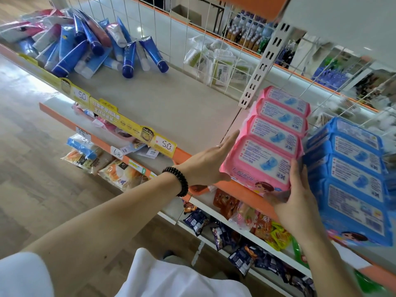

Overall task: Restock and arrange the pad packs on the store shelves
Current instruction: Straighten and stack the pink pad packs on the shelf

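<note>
**Pink pad packs held at the shelf's front edge**

Pink pad packs (272, 142): a row of four, standing one behind another on the grey shelf (167, 103), front one at the orange lip. Each has a white printed label panel with a blue pad graphic; the front pack shows a cartoon face low on its face.

Left hand (211, 162): fingers straight, palm flat against the left side of the pink row, pressing. Black bead bracelet (177, 181) on that wrist.

Right hand (296, 196): thumb up the front pack's right side, fingers curled under its lower edge, gripping it.

Blue pad packs (353, 179): same format, a row of about four just beside the pink row on its right, touching or nearly so; cannot tell which. Cartoon face on the front one too.

Shelf contents:
- Far left: loose pile of blue and pink tubes (90, 43), mostly tipped over.
- Behind the wire grid back (214, 50): clear bags with green-and-white items, blurred.
- Front edge: yellow price strip (128, 123), tags read 5.0.
- Next shelf down: bread packs (120, 172) at left.
- Below that: snack packets (246, 224) in red, yellow, dark blue.
</note>
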